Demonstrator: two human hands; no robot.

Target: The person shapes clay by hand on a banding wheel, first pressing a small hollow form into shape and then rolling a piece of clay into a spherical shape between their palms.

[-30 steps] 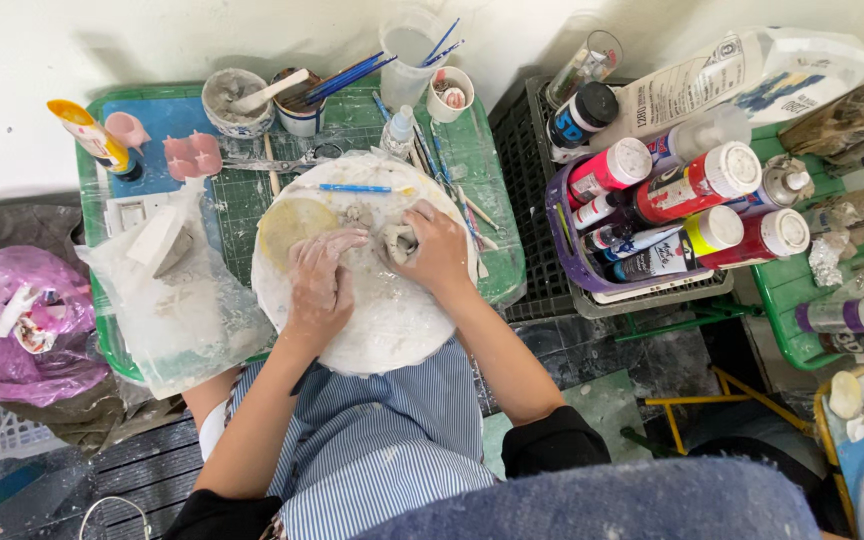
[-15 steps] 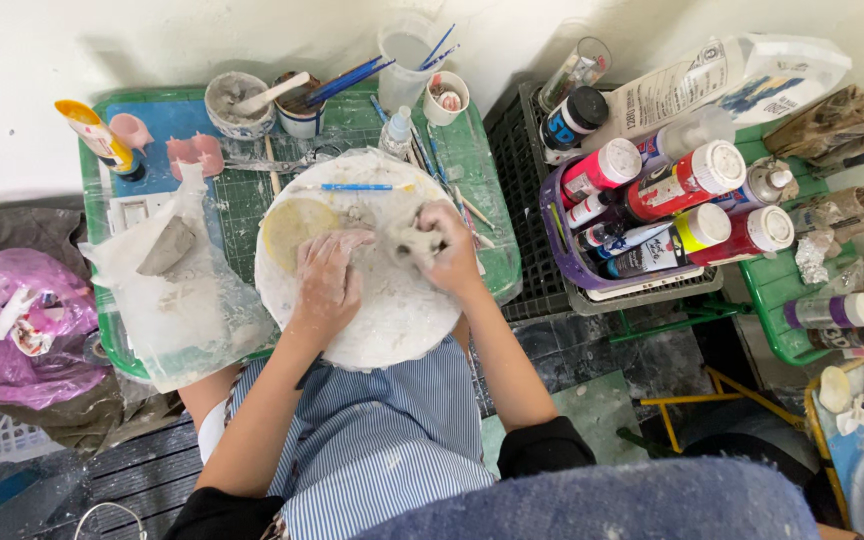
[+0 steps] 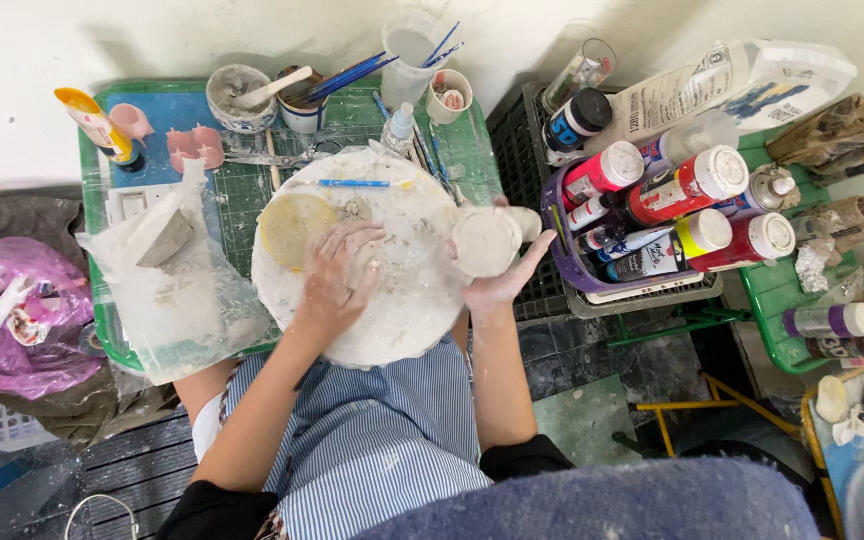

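Observation:
A round white board [image 3: 392,320], smeared with clay, lies on my lap against a green tray table [image 3: 252,195]. My left hand [image 3: 337,275] rests flat on the board with fingers spread, next to a yellow sponge [image 3: 292,225]. My right hand [image 3: 507,270] holds a small round white clay piece [image 3: 487,240] at the board's right edge, lifted off the surface. A thin blue tool [image 3: 362,183] lies on the far part of the board.
A clear plastic bag with a grey clay block [image 3: 167,265] lies left of the board. Cups with brushes [image 3: 412,55] stand at the back. A purple basket of paint bottles [image 3: 672,215] sits right. A pink bag [image 3: 7,315] lies far left.
My right hand has carried the white clay piece from the board's middle out to its right edge. My left hand has stayed on the board, shifting slightly.

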